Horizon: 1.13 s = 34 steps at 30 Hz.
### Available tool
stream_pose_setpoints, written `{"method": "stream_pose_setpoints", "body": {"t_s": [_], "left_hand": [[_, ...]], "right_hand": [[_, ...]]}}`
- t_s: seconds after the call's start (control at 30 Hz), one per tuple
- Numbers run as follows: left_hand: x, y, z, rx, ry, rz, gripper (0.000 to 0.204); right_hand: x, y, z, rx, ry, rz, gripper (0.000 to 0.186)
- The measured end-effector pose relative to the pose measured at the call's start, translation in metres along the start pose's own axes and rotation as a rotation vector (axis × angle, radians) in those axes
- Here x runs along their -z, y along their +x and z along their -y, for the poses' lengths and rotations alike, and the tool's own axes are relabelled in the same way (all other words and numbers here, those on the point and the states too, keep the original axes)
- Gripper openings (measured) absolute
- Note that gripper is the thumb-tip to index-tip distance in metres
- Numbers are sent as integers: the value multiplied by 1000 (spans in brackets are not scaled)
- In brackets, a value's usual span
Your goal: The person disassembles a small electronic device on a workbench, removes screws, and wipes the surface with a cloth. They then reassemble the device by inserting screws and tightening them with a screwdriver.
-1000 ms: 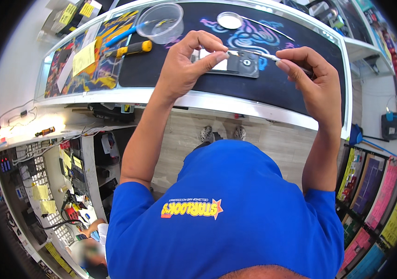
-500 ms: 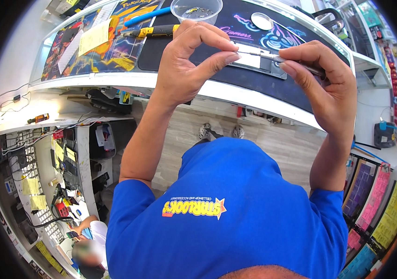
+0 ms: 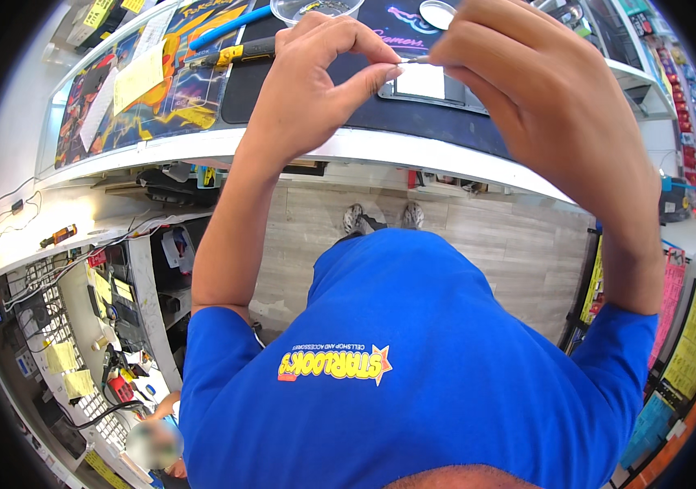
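Over the far counter, both of my hands meet at a thin metal screwdriver (image 3: 417, 59). My left hand (image 3: 307, 90) pinches its slim tip between thumb and forefinger. My right hand (image 3: 539, 94), partly smeared by motion, has its fingers closed round the other end, and its palm hides the handle. Just below the fingertips lies a flat dark device (image 3: 458, 99) with a white rectangular panel (image 3: 421, 81), resting on a black printed mat (image 3: 356, 110). Part of the device is covered by my right hand.
Left of my hands lie a yellow-and-black tool (image 3: 242, 53), a blue stick-like tool (image 3: 230, 28) and a yellow note (image 3: 139, 79). A clear tub (image 3: 315, 11) with small bits and a round lid (image 3: 437, 15) stand beyond. Another person (image 3: 155, 444) is at the lower left.
My right hand has risen, turned over and come closer to my left, hiding most of the screwdriver. The view has shifted slightly, and the left hand keeps its pinch.
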<state>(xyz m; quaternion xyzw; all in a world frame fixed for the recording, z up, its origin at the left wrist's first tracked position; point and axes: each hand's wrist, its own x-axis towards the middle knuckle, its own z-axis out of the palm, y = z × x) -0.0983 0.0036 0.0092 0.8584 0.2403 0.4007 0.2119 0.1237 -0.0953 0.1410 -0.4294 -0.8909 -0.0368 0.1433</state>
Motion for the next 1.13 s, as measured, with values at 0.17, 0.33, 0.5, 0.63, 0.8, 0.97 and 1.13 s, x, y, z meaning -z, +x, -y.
{"method": "stream_pose_setpoints", "body": {"t_s": [0.17,0.33,0.5,0.63,0.8,0.97,1.13], "left_hand": [[-26,-2,28,152,98,137,18],[-41,-14,52,217,94,220,15],[-44,-23,59,145,111,167,18],[-40,-23,54,196,201,237,21],[-39,-24,50,178,198,216,20],[-39,-26,51,163,198,203,19],[-39,-28,57,207,116,227,24]], "right_hand": [[-31,44,-32,65,14,239,14],[-61,69,-48,9,-4,460,10],[-61,73,-47,-92,34,510,11],[-55,76,-40,-188,61,537,13],[-52,78,-36,-218,50,570,14],[-57,79,-35,-165,51,556,15],[-61,81,-37,-128,116,544,15]]}}
